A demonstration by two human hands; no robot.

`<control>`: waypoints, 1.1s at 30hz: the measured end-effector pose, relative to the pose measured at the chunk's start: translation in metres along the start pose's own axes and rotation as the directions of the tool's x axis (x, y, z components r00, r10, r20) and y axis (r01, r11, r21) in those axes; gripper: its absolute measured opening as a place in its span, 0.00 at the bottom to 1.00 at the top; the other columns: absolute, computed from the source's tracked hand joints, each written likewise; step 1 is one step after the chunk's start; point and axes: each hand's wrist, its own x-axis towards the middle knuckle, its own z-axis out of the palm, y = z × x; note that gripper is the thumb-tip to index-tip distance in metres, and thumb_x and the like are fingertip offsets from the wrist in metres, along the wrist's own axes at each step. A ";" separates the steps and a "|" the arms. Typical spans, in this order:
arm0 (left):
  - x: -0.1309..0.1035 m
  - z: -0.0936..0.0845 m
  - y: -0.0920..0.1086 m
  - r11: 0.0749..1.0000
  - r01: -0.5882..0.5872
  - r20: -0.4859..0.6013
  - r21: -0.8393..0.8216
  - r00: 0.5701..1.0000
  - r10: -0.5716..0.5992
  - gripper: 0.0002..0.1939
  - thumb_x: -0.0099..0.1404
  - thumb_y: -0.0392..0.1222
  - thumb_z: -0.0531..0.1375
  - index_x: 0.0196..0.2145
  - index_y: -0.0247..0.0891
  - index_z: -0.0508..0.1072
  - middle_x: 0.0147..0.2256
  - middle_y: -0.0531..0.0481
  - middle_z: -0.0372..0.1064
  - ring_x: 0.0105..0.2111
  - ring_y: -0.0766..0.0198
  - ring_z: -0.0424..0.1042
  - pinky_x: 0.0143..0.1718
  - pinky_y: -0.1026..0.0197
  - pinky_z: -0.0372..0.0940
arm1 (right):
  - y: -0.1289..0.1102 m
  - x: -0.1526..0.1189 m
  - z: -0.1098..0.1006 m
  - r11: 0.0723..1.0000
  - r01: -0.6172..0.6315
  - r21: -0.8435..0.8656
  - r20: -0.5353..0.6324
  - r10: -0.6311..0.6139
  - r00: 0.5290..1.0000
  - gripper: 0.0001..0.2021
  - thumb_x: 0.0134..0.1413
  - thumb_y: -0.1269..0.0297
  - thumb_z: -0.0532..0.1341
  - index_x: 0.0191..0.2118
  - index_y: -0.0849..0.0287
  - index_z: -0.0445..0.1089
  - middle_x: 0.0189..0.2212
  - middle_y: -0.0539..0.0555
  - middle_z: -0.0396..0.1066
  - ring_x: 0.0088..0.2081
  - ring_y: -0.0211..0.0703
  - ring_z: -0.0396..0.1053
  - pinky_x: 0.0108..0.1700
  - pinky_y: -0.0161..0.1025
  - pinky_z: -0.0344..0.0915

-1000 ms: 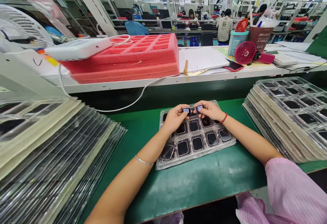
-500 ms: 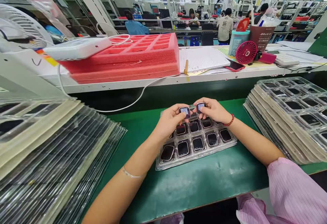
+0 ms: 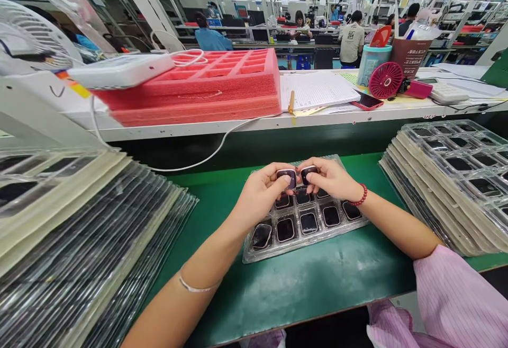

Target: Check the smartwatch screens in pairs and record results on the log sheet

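Observation:
Above the back part of a clear plastic tray, each of my hands grips a square watch body without a strap. My left hand is closed on one smartwatch, its thumb on the screen's edge. The other smartwatch sits between the thumb and fingers of my right hand. Both screens look dark, with faint small marks on the left one. In the tray's pockets lie several more dark-screened watches; the front-left watch rests tilted. My hands hide part of the back rows.
Stacked trays rise on the left, and another tray stack stands on the right of the green mat. A shelf behind carries red foam, papers, a pink fan and a phone. A white cable hangs below.
Both held watch screens have gone from showing a code pattern to dark. My hands have lowered slightly, and the two watches are now closer together.

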 end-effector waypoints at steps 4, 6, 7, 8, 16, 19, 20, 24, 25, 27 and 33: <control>0.002 -0.002 -0.003 1.000 -0.020 -0.005 0.019 1.000 0.020 0.18 0.60 0.52 0.63 0.41 0.35 0.74 0.35 0.45 0.77 0.25 0.63 0.73 0.21 0.66 0.60 | 0.004 0.002 -0.001 1.000 0.006 -0.018 -0.050 -0.007 0.999 0.13 0.61 0.60 0.58 0.46 0.63 0.68 0.34 0.54 0.74 0.23 0.31 0.67 0.22 0.27 0.65; 0.003 -0.003 -0.005 0.999 -0.040 0.013 0.011 0.999 0.040 0.18 0.57 0.46 0.65 0.44 0.36 0.73 0.39 0.46 0.77 0.30 0.62 0.75 0.24 0.66 0.63 | 0.005 0.002 -0.001 0.997 0.038 -0.068 -0.083 -0.044 0.996 0.16 0.56 0.67 0.60 0.50 0.62 0.66 0.37 0.54 0.73 0.25 0.32 0.67 0.23 0.28 0.66; 0.004 -0.003 -0.005 0.999 -0.053 0.018 0.008 0.998 0.053 0.19 0.56 0.42 0.65 0.45 0.37 0.72 0.40 0.46 0.77 0.33 0.61 0.75 0.27 0.65 0.65 | 0.005 0.002 -0.001 0.995 0.052 -0.088 -0.088 -0.060 0.994 0.20 0.53 0.70 0.61 0.53 0.61 0.65 0.39 0.55 0.73 0.27 0.33 0.67 0.25 0.29 0.68; 0.004 -0.003 -0.006 0.998 -0.065 0.017 0.010 0.998 0.065 0.21 0.54 0.40 0.66 0.46 0.38 0.71 0.41 0.46 0.76 0.36 0.60 0.76 0.31 0.64 0.68 | 0.004 0.002 -0.001 0.994 0.060 -0.093 -0.081 -0.068 0.994 0.23 0.50 0.73 0.60 0.54 0.60 0.63 0.41 0.55 0.73 0.29 0.34 0.68 0.27 0.30 0.69; 0.003 -0.002 -0.006 0.997 -0.037 -0.017 0.075 0.999 0.038 0.14 0.58 0.43 0.60 0.42 0.37 0.73 0.33 0.50 0.75 0.25 0.65 0.70 0.24 0.64 0.63 | 0.000 0.000 -0.001 0.995 0.043 -0.088 -0.058 -0.048 0.997 0.12 0.54 0.70 0.56 0.45 0.61 0.67 0.34 0.52 0.72 0.27 0.34 0.68 0.28 0.31 0.67; 0.002 -0.002 -0.005 0.997 -0.034 0.015 0.070 0.999 0.033 0.18 0.55 0.38 0.58 0.45 0.38 0.72 0.36 0.49 0.75 0.30 0.62 0.73 0.24 0.65 0.64 | 0.000 -0.001 0.001 0.963 0.141 -0.230 -0.093 -0.166 0.982 0.09 0.51 0.70 0.61 0.40 0.61 0.69 0.34 0.52 0.72 0.33 0.37 0.69 0.35 0.34 0.69; 0.002 -0.003 -0.005 0.997 -0.041 0.021 0.071 0.999 0.040 0.19 0.54 0.37 0.59 0.45 0.38 0.72 0.38 0.49 0.76 0.32 0.61 0.74 0.27 0.64 0.66 | -0.001 -0.002 0.001 0.960 0.150 -0.236 -0.073 -0.172 0.982 0.11 0.50 0.71 0.61 0.41 0.61 0.69 0.35 0.52 0.72 0.34 0.38 0.69 0.37 0.35 0.69; 0.002 -0.004 -0.003 0.994 -0.055 -0.014 0.092 0.998 0.056 0.17 0.53 0.40 0.65 0.41 0.37 0.72 0.36 0.48 0.76 0.35 0.59 0.75 0.35 0.60 0.71 | -0.003 -0.003 -0.001 0.993 0.048 -0.106 0.051 -0.042 0.998 0.19 0.52 0.74 0.54 0.51 0.61 0.66 0.42 0.55 0.71 0.32 0.36 0.72 0.31 0.33 0.71; 0.002 -0.005 -0.003 0.995 -0.048 -0.020 0.092 0.999 0.050 0.16 0.53 0.42 0.65 0.40 0.36 0.72 0.35 0.48 0.76 0.34 0.59 0.75 0.35 0.59 0.71 | -0.004 -0.003 -0.001 0.996 0.026 -0.080 0.066 -0.020 0.998 0.20 0.52 0.74 0.54 0.52 0.60 0.65 0.42 0.55 0.71 0.32 0.35 0.72 0.30 0.32 0.71; 0.001 -0.005 -0.002 0.995 -0.040 -0.016 0.086 0.999 0.041 0.16 0.53 0.42 0.66 0.40 0.36 0.72 0.35 0.48 0.76 0.34 0.59 0.75 0.35 0.59 0.71 | -0.004 -0.003 -0.002 0.999 0.023 -0.049 0.080 -0.019 0.997 0.21 0.52 0.75 0.54 0.53 0.60 0.65 0.42 0.55 0.71 0.33 0.35 0.73 0.31 0.31 0.72; 0.000 -0.006 -0.002 0.998 -0.036 0.017 0.051 0.999 0.035 0.20 0.56 0.47 0.66 0.45 0.37 0.74 0.34 0.47 0.77 0.29 0.62 0.75 0.29 0.62 0.69 | -0.002 -0.003 -0.003 1.000 -0.005 0.011 0.092 0.003 0.996 0.16 0.56 0.72 0.57 0.51 0.61 0.66 0.39 0.54 0.73 0.29 0.32 0.72 0.29 0.28 0.72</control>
